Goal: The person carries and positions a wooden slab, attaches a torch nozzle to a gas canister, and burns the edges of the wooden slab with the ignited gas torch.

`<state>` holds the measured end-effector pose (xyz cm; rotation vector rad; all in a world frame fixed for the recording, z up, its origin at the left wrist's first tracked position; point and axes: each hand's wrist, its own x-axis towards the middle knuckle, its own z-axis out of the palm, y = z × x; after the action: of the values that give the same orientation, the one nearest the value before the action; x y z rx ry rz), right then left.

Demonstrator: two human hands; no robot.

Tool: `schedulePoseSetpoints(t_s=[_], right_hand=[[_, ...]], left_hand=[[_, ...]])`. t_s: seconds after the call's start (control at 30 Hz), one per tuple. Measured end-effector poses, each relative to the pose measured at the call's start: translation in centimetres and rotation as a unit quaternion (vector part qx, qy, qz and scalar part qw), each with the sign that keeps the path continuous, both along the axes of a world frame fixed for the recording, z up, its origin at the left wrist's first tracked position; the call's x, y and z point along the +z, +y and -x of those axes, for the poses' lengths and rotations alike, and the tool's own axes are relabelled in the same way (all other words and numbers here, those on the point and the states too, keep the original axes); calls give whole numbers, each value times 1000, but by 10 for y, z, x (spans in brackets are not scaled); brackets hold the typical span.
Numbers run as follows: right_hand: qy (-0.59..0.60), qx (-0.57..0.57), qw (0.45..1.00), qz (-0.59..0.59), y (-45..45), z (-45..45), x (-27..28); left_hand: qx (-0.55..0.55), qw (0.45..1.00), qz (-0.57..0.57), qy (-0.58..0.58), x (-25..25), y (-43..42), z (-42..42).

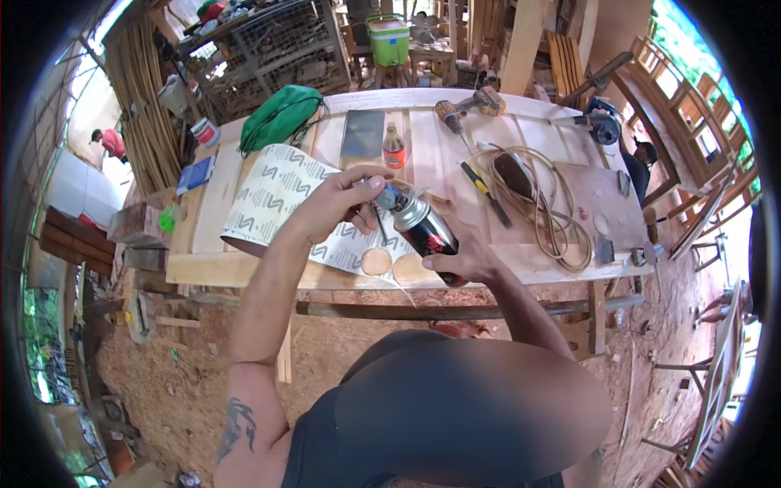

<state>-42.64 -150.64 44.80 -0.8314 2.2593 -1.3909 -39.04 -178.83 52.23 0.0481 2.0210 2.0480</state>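
Note:
My right hand is wrapped around a black can with red lettering and a silver top, which looks like a gas canister. The can is tilted, its top toward the upper left. At that top, the fingers of my left hand pinch a blue nozzle fitting; a thin dark rod shows below them. Whether the fitting is fully joined to the can is hard to see. Under my hands lies a white sheet printed with dark logos, curled at its left end, beside a round wooden piece.
On the wooden workbench are a green bag, a small bottle with an orange label, a cordless drill, a coiled hose, a yellow-black tool and a power tool. Two other people are farther off.

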Motion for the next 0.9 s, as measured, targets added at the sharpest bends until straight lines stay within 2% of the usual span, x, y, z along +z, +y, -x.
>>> schedulePoseSetpoints(t_s=[0.33,0.57,0.9], right_hand=[[-159,76,984,36,7,-1,-4],[-115,82,990,19,9,-3,2],[-22,40,998,-39,2,-23,16]], left_hand=[[-99,994,35,25,11,-6,7],[-137,990,31,22,12,-13,16],[-69,996,58,26,12,7,11]])
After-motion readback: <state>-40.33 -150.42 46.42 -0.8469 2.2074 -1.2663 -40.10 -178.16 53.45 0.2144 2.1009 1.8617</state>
